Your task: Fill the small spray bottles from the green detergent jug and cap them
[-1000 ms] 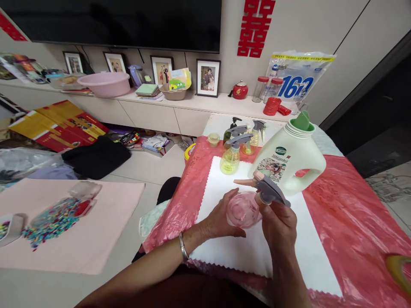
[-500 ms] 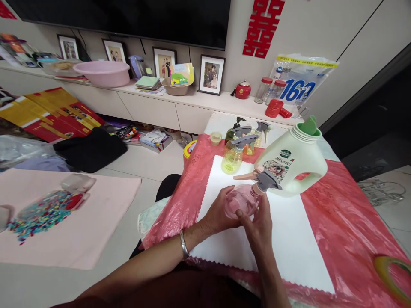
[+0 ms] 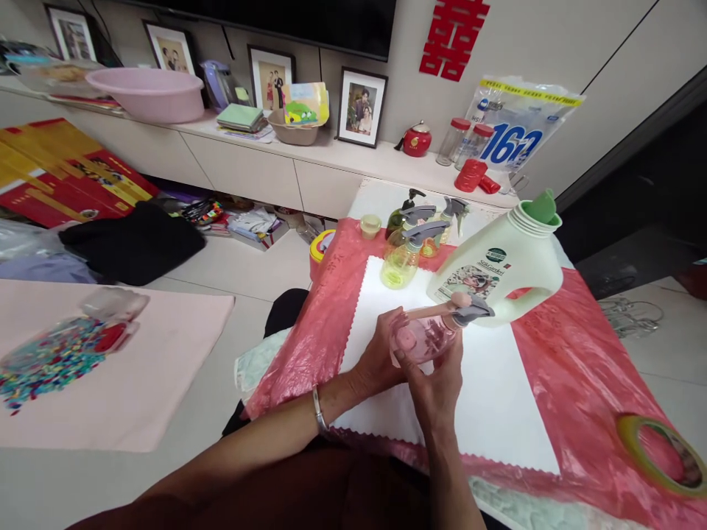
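Note:
A clear pink spray bottle (image 3: 423, 338) with a grey and pink trigger head is tilted on its side above the white cloth (image 3: 497, 397). Wrapped round its base end is my left hand (image 3: 381, 357), a silver bangle on that wrist. My right hand (image 3: 439, 375) grips the bottle near the neck, the thumb pressed on its near side. Just beyond stand a yellow spray bottle (image 3: 401, 266) and a large pale green jug (image 3: 502, 261) with a green cap piece in its mouth. The fingers under the bottle are partly hidden.
Red plastic sheeting (image 3: 574, 368) covers the table, with a tape roll (image 3: 663, 455) at right. More spray and pump bottles and a small cup (image 3: 370, 226) stand at the back. A pink-topped table (image 3: 182, 353) at left bears colourful small pieces. Behind runs a cabinet (image 3: 248, 165).
Both hands have turned the pink spray bottle, so its trigger head now lies lower and more sideways, pointing right. The view has shifted slightly; the other things stay in place.

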A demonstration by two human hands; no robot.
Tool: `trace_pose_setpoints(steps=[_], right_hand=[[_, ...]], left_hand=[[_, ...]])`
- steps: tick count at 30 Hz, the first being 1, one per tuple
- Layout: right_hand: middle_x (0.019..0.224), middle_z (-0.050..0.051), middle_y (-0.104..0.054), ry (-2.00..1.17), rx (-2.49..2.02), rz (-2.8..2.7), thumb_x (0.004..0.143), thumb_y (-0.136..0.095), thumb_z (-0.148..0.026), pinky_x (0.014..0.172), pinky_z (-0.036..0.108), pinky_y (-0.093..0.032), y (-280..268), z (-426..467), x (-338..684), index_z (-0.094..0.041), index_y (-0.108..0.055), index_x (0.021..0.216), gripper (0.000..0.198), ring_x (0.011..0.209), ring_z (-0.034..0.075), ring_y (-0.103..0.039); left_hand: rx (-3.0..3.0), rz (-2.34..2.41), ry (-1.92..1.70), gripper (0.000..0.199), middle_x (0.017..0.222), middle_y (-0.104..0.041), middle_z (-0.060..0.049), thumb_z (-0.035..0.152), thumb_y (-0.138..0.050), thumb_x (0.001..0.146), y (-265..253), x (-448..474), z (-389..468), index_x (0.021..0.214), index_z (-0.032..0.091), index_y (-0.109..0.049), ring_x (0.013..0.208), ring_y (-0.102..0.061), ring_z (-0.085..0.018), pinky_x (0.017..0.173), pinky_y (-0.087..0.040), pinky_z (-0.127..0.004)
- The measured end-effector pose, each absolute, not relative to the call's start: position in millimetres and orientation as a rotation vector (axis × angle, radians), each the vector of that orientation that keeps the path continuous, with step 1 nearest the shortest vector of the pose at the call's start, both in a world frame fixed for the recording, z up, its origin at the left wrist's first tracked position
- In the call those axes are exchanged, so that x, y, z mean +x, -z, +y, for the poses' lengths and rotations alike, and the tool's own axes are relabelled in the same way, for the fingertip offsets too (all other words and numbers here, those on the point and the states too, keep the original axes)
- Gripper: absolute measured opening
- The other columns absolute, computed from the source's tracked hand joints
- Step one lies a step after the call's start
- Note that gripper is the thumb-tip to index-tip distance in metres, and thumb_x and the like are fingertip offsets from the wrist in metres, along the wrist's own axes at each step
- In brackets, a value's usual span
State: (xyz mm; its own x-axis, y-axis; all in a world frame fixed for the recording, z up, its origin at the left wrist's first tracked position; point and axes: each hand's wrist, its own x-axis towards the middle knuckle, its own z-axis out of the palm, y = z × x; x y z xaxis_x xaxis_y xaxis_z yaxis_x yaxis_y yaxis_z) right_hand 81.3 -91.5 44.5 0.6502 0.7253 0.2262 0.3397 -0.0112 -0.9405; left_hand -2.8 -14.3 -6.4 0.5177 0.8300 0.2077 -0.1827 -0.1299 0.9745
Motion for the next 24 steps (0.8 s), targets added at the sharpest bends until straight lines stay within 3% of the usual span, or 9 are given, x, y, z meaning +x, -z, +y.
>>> trace_pose_setpoints(steps=[2, 4, 9, 15, 18, 24], right_hand=[[0.145, 0.016, -0.041, -0.395, -1.562, -0.909, 0.080, -0.082, -0.049, 0.109, 0.041, -0.050, -43, -94, 89, -0.014, -0.033, 0.158, 0.099, 0.130, 0.029, -0.049], [0.145, 0.017, -0.041, -0.416, -1.521, -0.892, 0.081, -0.082, -0.048, 0.110, 0.045, -0.048, -42, -99, 97, -0.015, -0.032, 0.157, 0.097, 0.130, 0.029, -0.049], [0.144, 0.019, -0.041, -0.338, -1.506, -0.856, 0.081, -0.085, -0.048, 0.115, 0.050, -0.043, -55, -119, 123, -0.013, -0.033, 0.154, 0.096, 0.132, 0.031, -0.047], [0.139, 0.017, -0.048, -0.233, -1.548, -0.738, 0.078, -0.088, -0.047, 0.102, 0.049, -0.054, -75, -154, 185, -0.017, -0.045, 0.141, 0.082, 0.120, 0.032, -0.057], [0.136, 0.017, -0.050, -0.096, -1.635, -0.684, 0.073, -0.090, -0.050, 0.098, 0.049, -0.056, -80, -165, 231, -0.016, -0.049, 0.137, 0.083, 0.117, 0.033, -0.059], [0.135, 0.017, -0.050, 0.060, -1.717, -0.737, 0.069, -0.090, -0.052, 0.097, 0.044, -0.055, -81, -147, 334, -0.017, -0.035, 0.156, 0.109, 0.117, 0.032, -0.057]], left_hand=[[1.494, 0.580, -0.945, 0.125, 0.151, -0.038, -0.023, 0.041, -0.098, 0.054, 12, -5, -14, 0.151, 0.019, -0.023, 0.140, -0.047, -0.041, 0.120, -0.038, -0.061], [1.533, 0.531, -0.905, 0.124, 0.155, -0.033, -0.021, 0.044, -0.097, 0.057, 14, -8, -14, 0.153, 0.024, -0.020, 0.141, -0.046, -0.041, 0.119, -0.039, -0.061], [1.620, 0.501, -0.888, 0.100, 0.153, -0.036, -0.017, 0.039, -0.088, 0.073, 8, -16, -13, 0.152, 0.031, -0.027, 0.137, -0.051, -0.039, 0.113, -0.044, -0.063], [1.713, 0.587, -0.854, 0.071, 0.144, -0.046, -0.013, 0.016, -0.067, 0.083, 9, -18, -15, 0.146, 0.029, -0.038, 0.130, -0.058, -0.031, 0.109, -0.050, -0.056], [1.769, 0.613, -0.864, 0.065, 0.142, -0.050, -0.012, 0.015, -0.061, 0.083, 11, -17, -15, 0.144, 0.027, -0.041, 0.126, -0.060, -0.029, 0.106, -0.054, -0.052], [2.002, 0.666, -0.813, 0.058, 0.138, -0.059, -0.012, 0.014, -0.056, 0.085, 17, -18, -16, 0.141, 0.024, -0.048, 0.129, -0.061, -0.029, 0.111, -0.053, -0.051]])
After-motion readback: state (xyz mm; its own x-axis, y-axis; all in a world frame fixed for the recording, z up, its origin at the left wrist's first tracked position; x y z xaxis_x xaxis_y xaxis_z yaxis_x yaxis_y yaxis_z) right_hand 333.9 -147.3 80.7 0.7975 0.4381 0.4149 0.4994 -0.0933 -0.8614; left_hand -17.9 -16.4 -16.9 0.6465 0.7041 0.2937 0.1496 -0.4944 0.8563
